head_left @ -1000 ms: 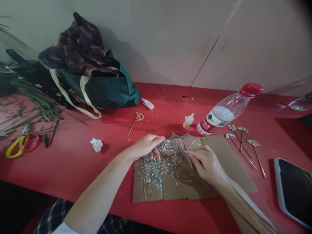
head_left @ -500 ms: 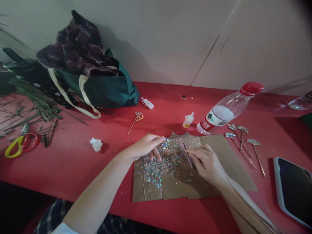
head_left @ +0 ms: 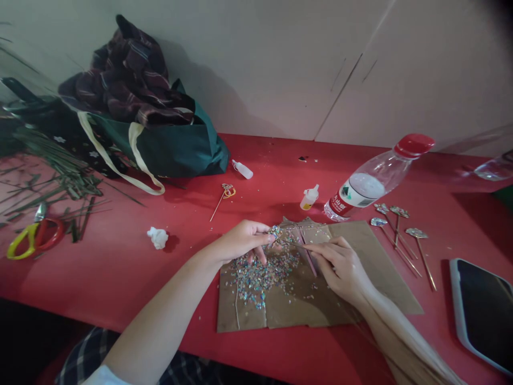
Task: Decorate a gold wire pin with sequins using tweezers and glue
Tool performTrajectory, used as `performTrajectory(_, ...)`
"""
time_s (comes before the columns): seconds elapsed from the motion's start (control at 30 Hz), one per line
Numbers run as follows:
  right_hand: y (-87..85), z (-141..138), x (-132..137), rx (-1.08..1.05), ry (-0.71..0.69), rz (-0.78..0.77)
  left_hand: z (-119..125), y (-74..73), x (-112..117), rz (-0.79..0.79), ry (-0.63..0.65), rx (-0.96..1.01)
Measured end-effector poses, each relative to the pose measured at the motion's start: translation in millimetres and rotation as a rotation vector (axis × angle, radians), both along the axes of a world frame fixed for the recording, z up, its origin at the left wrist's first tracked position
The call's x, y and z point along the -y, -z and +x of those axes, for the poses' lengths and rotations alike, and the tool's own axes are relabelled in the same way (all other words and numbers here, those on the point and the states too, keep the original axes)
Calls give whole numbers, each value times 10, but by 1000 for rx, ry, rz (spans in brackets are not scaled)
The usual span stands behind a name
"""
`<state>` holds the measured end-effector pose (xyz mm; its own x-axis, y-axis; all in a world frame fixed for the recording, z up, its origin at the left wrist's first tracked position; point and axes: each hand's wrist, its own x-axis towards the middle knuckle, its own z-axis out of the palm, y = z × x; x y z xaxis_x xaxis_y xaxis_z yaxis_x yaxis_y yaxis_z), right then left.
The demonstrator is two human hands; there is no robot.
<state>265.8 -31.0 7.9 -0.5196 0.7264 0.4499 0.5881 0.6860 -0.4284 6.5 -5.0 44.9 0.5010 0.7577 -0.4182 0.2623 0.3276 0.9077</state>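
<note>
My left hand (head_left: 244,240) pinches the glittering, chip-covered head of a hairpin (head_left: 276,233) between thumb and fingers. A thin stem runs from that head to my right hand (head_left: 336,263), whose thumb and forefinger close on its other end. Below both hands lies a brown cardboard sheet (head_left: 360,299). Many small iridescent chips (head_left: 260,278) are heaped on its left half, under my left fingers. Beside my right fingertips a pinkish stick (head_left: 308,254) rests on the cardboard.
Right of the cardboard lie several hairpins (head_left: 419,235) and a phone (head_left: 484,315). Behind stand a water bottle (head_left: 360,187) and a small glue bottle (head_left: 309,198); another small white bottle (head_left: 242,170) lies farther left. Scissors (head_left: 38,235), crumpled tissue (head_left: 157,237) and a green bag (head_left: 180,147) occupy the left.
My left thumb has come down onto the hairpin's head, which sits slightly farther right and lower. My right hand has hardly moved.
</note>
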Motion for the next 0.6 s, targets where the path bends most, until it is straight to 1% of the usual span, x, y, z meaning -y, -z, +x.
performTrajectory(0.1, -15, 1, 1, 1, 6, 2, -1, 4, -5, -32, -23, 47)
performTrajectory(0.23, -41, -4, 8, -1, -1, -3, -7, 24, -20, -88, -116, 95)
performTrajectory(0.3, -43, -10, 14, 3, -5, -3, -1, 29, -23, -85, -106, 76)
performTrajectory(0.43, -29, -28, 18, 2, -15, 41, 21, 23, -20, -46, -46, -13)
performTrajectory(0.6, -23, -33, 16, -9, -38, 43, 30, 9, -18, -39, -52, -45)
